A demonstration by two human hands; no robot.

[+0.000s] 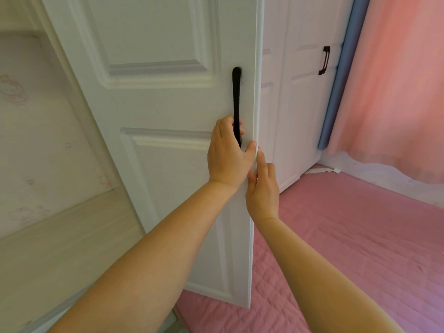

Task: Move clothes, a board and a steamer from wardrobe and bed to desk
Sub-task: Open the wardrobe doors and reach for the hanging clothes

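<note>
Your left hand (227, 155) is wrapped around the lower part of the black handle (236, 102) on the white wardrobe door (153, 111), its fingers (241, 131) curled behind the bar and the thumb pressed flat near the door's free edge. Your right hand (263, 191) sits just below and beside it, with fingers narrow and laid along that free edge, pinching the door's thickness rather than holding anything loose.

The door stands swung out toward you, its bottom corner hanging over the pink quilted bed (348, 236). To the right of its edge there is open room above the bed, running back to a second, closed wardrobe door (305, 104) with its own dark handle (324, 60). Further right hang a blue strip (336, 97) and a pink curtain (396, 80).

On the left, beyond the hinge side, you can see a pale wall with faint cartoon prints (28, 121) and a light wood-grain ledge (60, 248).

The wardrobe's inside is hidden behind the door, so you cannot tell what it holds; no clothes, board or steamer show anywhere.
</note>
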